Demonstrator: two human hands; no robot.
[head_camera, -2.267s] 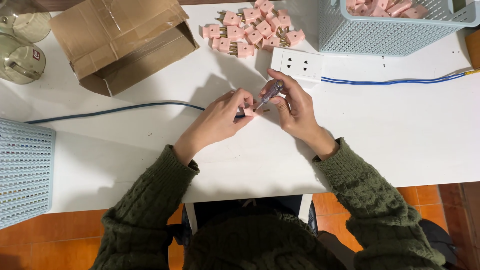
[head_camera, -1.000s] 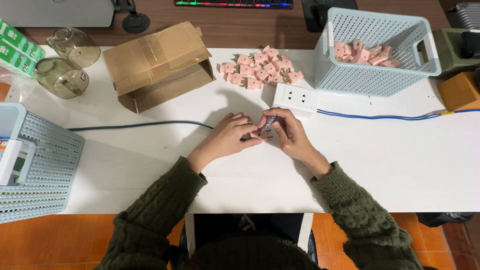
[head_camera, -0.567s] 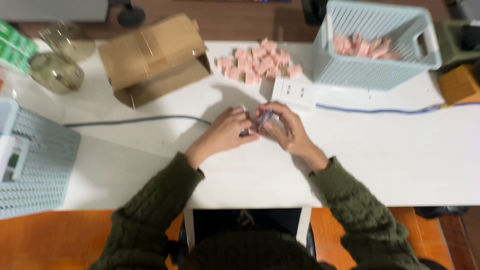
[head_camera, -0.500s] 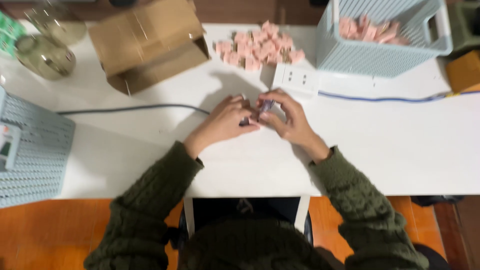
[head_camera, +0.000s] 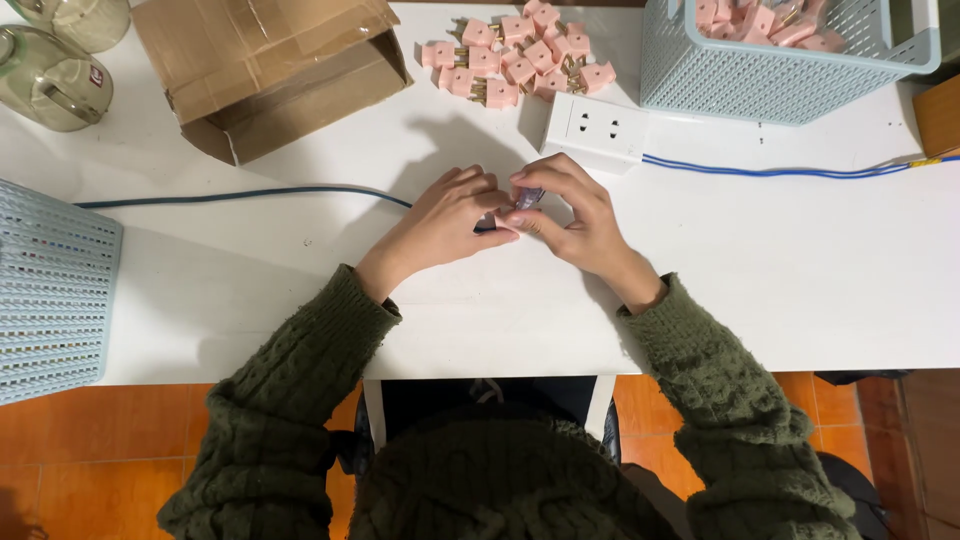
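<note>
Both hands, left hand (head_camera: 445, 222) and right hand (head_camera: 570, 215), pinch one small part (head_camera: 527, 198) mid-table; a pink plug pile (head_camera: 520, 55) waits at 12 o'clock, more plugs lie binned in the basket (head_camera: 760, 85) at 1.

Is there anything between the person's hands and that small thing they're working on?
No. Both the left hand and right hand already pinch the small part between their fingertips; nothing visible comes between them.

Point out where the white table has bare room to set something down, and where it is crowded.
Free: the white table right of the right hand, below the blue cable; also between the left basket and left hand. Crowded: the far edge with cardboard box, pink plugs, power strip.
</note>
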